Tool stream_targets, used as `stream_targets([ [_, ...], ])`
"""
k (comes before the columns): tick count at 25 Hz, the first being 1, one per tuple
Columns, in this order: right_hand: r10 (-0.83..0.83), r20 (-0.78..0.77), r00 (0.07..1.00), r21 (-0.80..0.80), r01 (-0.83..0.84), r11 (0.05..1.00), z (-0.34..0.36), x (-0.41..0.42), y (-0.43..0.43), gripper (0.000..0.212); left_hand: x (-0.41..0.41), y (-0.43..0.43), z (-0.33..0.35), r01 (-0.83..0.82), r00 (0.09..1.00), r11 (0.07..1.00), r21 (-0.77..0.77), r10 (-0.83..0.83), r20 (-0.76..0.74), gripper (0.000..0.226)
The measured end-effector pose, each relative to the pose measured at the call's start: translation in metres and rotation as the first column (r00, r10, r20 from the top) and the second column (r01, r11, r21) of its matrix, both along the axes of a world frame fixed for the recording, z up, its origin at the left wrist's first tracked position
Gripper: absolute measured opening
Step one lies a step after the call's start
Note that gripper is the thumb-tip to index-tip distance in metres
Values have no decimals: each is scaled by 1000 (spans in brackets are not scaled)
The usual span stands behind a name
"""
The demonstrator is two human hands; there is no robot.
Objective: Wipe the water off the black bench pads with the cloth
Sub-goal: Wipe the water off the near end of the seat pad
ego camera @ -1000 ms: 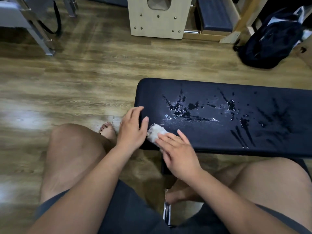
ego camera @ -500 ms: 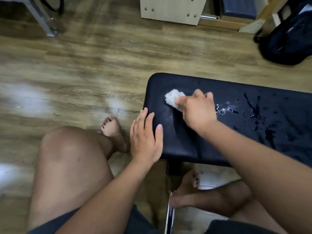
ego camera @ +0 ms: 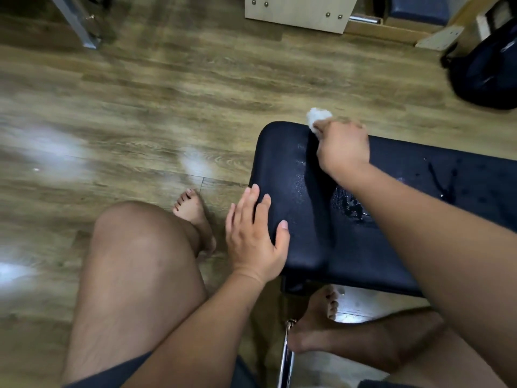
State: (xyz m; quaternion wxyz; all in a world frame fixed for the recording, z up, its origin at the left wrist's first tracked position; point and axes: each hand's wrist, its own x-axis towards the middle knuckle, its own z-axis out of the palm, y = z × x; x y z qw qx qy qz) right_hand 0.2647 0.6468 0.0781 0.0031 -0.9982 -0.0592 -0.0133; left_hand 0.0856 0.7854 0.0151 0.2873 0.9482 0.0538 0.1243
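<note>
A black bench pad (ego camera: 302, 219) lies in front of me, running off the right edge. My right hand (ego camera: 342, 147) grips a small white cloth (ego camera: 317, 116) at the pad's far edge, near its left end. Water drops (ego camera: 349, 204) sit on the pad beside my right forearm, and dark streaks (ego camera: 444, 183) show further right. My left hand (ego camera: 253, 236) rests flat on the pad's near left corner, fingers straight and spread.
My bare knees and feet are below the pad on the wooden floor (ego camera: 167, 113). A chrome bench leg (ego camera: 285, 357) stands between my legs. A black backpack (ego camera: 486, 71) lies at the far right, wooden equipment (ego camera: 299, 12) at the back.
My right hand has pushed the cloth from the pad's near left edge across to its far edge. My left hand has flattened on the near corner. The view has shifted left.
</note>
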Motion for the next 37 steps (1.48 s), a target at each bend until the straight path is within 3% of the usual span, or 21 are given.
stream_targets([
  [3, 121, 66, 990, 84, -126, 988, -2, -74, 0, 15, 0, -4, 7, -8, 1000, 1000, -22, 8, -10, 50],
  [5, 271, 36, 962, 129, -274, 953, -2, -149, -4, 17, 8, 0, 21, -118, 993, 967, -227, 109, -52, 47],
  [7, 425, -17, 905, 156, -418, 895, 1, -204, -16, 23, 22, 12, 36, -231, 973, 833, -503, 194, -127, 43],
  [8, 491, -20, 871, 167, -481, 860, 1, -208, -24, 24, 26, 18, 38, -241, 970, 799, -551, 199, -136, 41],
  [11, 533, -26, 845, 112, -528, 842, 2, -151, -28, 20, 23, 18, 34, -172, 985, 889, -424, 165, -54, 43],
  [14, 329, -27, 944, 72, -326, 943, -1, -55, -19, 26, 16, 8, 19, -72, 997, 978, -197, 77, 18, 42],
  [17, 196, -80, 977, 21, -195, 981, -5, 24, -5, 49, 23, 11, 9, -58, 997, 990, -131, 64, 43, 38],
  [19, 95, -137, 986, 42, -90, 995, -6, 52, 7, 51, 22, 11, 7, -60, 997, 996, -67, 63, 43, 37],
  [22, 61, -87, 994, 133, -49, 990, -14, 41, 6, 35, 21, 7, 12, -42, 999, 999, -10, 42, 17, 40],
  [25, 182, 66, 981, 325, -193, 926, -17, -42, -7, 31, 20, 6, 12, -57, 998, 998, -32, 58, 26, 46],
  [27, 406, -4, 914, 386, -373, 844, -13, -124, -14, 35, 19, 6, 10, -45, 997, 997, -66, 49, 66, 51],
  [28, 550, -45, 834, 393, -492, 777, -9, -156, -19, 35, 17, 6, 11, -24, 996, 997, -75, 30, 84, 54],
  [30, 779, -76, 623, 360, -711, 604, -1, -157, -30, 29, 16, 7, 12, 9, 994, 997, -80, 0, 111, 57],
  [31, 822, -70, 565, 312, -770, 556, 0, -131, -32, 27, 16, 8, 12, 15, 993, 996, -86, -5, 117, 58],
  [32, 805, -53, 590, 270, -768, 581, -1, -98, -28, 27, 16, 8, 11, 17, 993, 995, -93, -6, 116, 58],
  [33, 732, -7, 681, 239, -710, 662, -5, -61, -20, 28, 16, 8, 11, 16, 994, 995, -99, -5, 110, 58],
  [35, 462, 35, 886, 214, -458, 863, -12, 12, -1, 31, 16, 9, 12, 11, 996, 995, -100, -2, 89, 59],
  [37, 216, -1, 976, 255, -209, 944, -18, 45, 19, 35, 18, 9, 16, -26, 997, 994, -106, 33, 66, 59],
])
